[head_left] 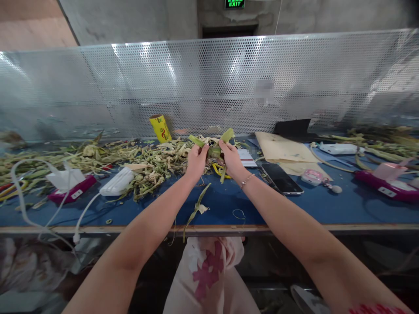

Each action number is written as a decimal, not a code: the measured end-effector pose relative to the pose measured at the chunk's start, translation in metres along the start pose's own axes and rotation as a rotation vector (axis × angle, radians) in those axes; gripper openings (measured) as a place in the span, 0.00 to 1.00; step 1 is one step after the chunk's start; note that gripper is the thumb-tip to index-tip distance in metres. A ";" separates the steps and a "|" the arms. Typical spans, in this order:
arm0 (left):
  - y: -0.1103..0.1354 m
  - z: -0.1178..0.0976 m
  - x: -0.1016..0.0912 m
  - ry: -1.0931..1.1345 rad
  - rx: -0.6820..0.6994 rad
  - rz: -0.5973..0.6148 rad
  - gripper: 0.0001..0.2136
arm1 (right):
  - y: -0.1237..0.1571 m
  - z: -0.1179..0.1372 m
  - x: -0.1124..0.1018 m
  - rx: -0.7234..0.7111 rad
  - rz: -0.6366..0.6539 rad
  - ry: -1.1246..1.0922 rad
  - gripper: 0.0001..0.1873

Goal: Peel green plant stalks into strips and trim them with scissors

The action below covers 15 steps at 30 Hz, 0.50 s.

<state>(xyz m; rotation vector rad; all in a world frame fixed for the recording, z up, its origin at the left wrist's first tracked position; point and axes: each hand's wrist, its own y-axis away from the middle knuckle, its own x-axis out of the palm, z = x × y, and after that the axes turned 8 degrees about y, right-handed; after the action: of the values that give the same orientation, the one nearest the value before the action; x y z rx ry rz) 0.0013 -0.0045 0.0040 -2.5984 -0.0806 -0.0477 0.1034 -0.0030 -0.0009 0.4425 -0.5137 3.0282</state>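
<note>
Both hands are raised over the middle of the blue table point(281, 209). My left hand point(196, 160) and my right hand point(231, 158) both pinch a small bundle of green leaf strips point(214, 148) held between them. Two strip ends stick up and outward from the bundle. A yellow piece point(217, 170) hangs or lies just under my right hand. A bracelet sits on my right wrist point(246, 179). A loose green strip point(199, 207) lies on the table near its front edge, below my hands.
A heap of leaf scraps point(108, 159) covers the table's left half. A yellow packet point(160, 128) leans on the perforated metal screen point(209, 83). A phone point(281, 178), brown paper point(281, 149), pink holders point(386, 181) point(70, 189), white cables point(22, 192) and a white pack point(117, 181) lie around.
</note>
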 end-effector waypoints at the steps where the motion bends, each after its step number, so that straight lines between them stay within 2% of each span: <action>1: -0.001 0.001 0.000 -0.026 0.013 -0.013 0.14 | 0.000 0.000 0.001 -0.017 -0.010 0.005 0.21; 9: -0.005 0.010 -0.002 -0.116 0.084 -0.179 0.13 | 0.001 -0.008 0.009 -0.142 -0.079 0.061 0.20; 15: -0.007 0.011 -0.003 -0.192 0.067 -0.281 0.14 | -0.001 -0.016 0.011 -0.205 -0.136 0.149 0.22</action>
<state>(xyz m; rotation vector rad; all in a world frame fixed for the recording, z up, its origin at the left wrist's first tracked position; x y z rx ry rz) -0.0023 0.0068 -0.0023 -2.4994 -0.5066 0.1017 0.0885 0.0025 -0.0117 0.2281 -0.7403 2.8123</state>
